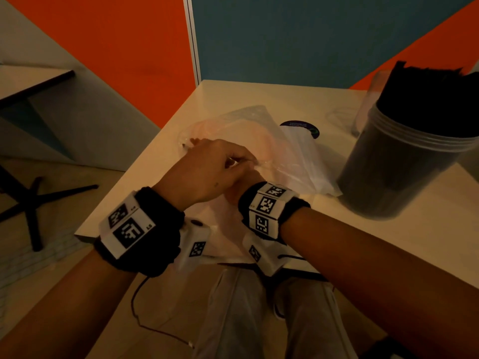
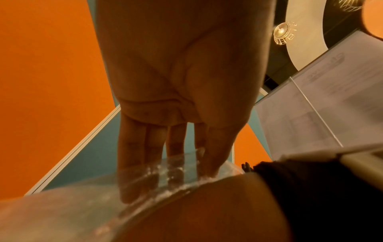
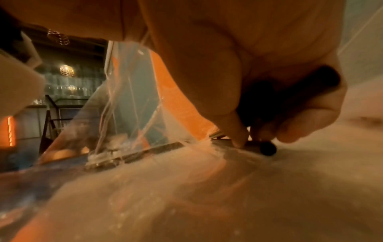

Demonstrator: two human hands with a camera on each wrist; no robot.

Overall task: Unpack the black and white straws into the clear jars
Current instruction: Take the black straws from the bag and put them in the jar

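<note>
A clear plastic bag lies on the white table in front of me. My left hand pinches its upper edge; in the left wrist view the fingers lie behind the plastic film. My right hand reaches under the left one and is mostly hidden there. In the right wrist view this hand pinches a black straw between thumb and fingers, with bag film around it. A clear jar packed with black straws stands at the right.
A second bag with a whitish filling lies between the hands and the jar, a dark round label behind it. Another clear jar shows behind the full one. Orange and blue partitions close off the table's back. A chair base stands on the floor, left.
</note>
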